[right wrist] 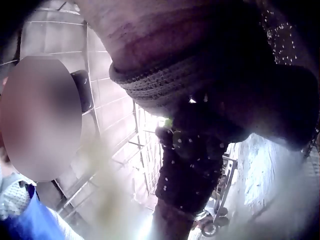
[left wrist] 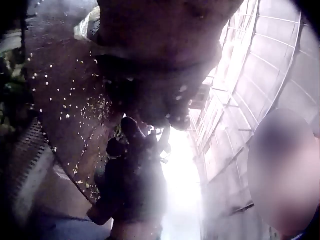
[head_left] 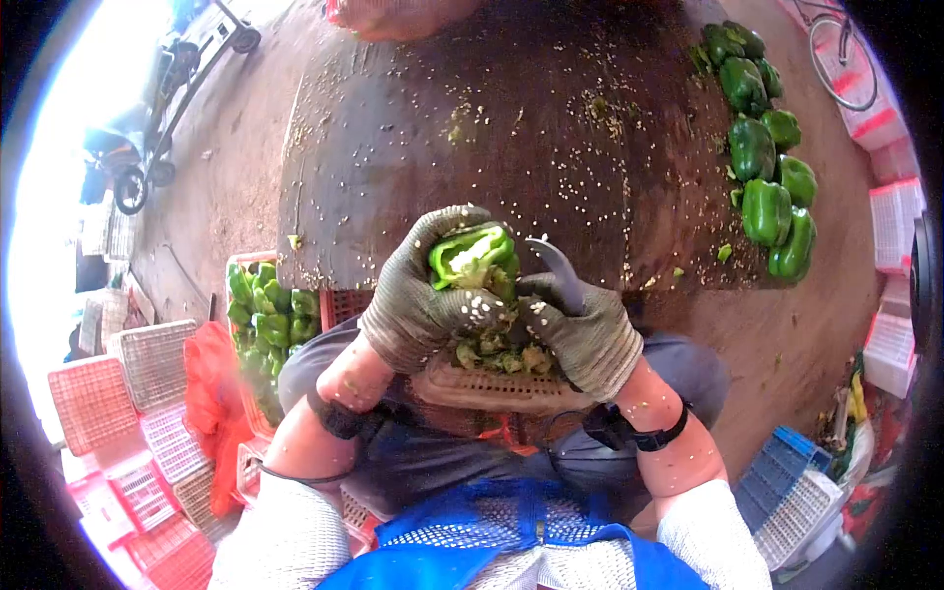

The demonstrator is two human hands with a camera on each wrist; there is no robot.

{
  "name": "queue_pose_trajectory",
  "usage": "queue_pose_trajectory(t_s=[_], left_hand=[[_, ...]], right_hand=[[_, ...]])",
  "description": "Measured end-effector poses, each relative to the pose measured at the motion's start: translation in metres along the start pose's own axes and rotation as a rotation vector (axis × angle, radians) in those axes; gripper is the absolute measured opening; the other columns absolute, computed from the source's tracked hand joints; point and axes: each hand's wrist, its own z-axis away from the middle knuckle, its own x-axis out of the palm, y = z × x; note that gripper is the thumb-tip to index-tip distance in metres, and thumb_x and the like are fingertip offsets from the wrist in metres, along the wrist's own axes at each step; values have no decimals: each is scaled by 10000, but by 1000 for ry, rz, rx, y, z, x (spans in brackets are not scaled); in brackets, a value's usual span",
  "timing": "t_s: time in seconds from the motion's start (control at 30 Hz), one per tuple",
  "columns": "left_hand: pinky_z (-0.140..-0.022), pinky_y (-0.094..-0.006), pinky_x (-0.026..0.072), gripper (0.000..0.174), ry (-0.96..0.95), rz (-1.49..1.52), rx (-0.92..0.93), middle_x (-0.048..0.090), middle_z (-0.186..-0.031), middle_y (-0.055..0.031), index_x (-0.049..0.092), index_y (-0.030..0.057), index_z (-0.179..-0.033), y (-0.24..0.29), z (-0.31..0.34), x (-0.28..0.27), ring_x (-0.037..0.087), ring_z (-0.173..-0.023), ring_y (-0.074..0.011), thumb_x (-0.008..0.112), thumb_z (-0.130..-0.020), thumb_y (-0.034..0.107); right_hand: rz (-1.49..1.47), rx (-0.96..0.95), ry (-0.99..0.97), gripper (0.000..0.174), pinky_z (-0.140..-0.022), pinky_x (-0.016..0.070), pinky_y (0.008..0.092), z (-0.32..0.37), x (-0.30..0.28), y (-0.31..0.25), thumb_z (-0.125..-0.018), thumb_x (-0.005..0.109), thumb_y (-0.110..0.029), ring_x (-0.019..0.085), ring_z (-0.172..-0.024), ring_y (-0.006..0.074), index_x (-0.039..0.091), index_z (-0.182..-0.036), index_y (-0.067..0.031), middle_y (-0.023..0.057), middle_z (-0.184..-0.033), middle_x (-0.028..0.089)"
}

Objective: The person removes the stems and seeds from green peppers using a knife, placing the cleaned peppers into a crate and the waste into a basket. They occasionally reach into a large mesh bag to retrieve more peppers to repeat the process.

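Observation:
In the head view the gloved left hand point(head_left: 418, 300) grips a green pepper point(head_left: 474, 258) whose cut opening shows pale flesh and seeds. Seeds stick to that glove's thumb. The gloved right hand point(head_left: 588, 339), beside the pepper, holds a tool with a curved grey blade point(head_left: 559, 267) pointing up and away. Under the hands, pepper scraps point(head_left: 506, 356) lie in a pinkish basket point(head_left: 482, 389). Both wrist views are dark; the left hand point(left wrist: 150, 95) and right hand point(right wrist: 200, 85) show there mostly as silhouettes.
Seeds are scattered over a dark wooden table point(head_left: 452, 128). Whole green peppers point(head_left: 766, 211) line its right edge. At the left stands a crate of green peppers point(head_left: 265, 320); stacked crates point(head_left: 95, 401) are further left. A reddish bag point(head_left: 398, 15) lies at the table's far side.

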Motion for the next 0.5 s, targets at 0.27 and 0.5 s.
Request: queue_pose_trajectory(t_s=[0.27,0.5], left_hand=[[-955,-288,459,738,-35,-128,-115,590,-1185,-51,485,36,-1293,1,0,-2,546,-1092,-137,871,-674,148],[-937,-298,471,663,-102,-418,-9,604,-1153,-55,522,33,-1245,4,4,3,562,-1071,-142,860,-680,109]], right_hand=[[134,-144,33,184,-689,519,350,-3,9,21,-904,582,-142,657,-800,195,665,-1043,-55,145,-858,679],[330,-250,8,190,-711,529,343,-14,31,84,-899,556,-85,658,-818,202,646,-1065,-68,99,-922,691]])
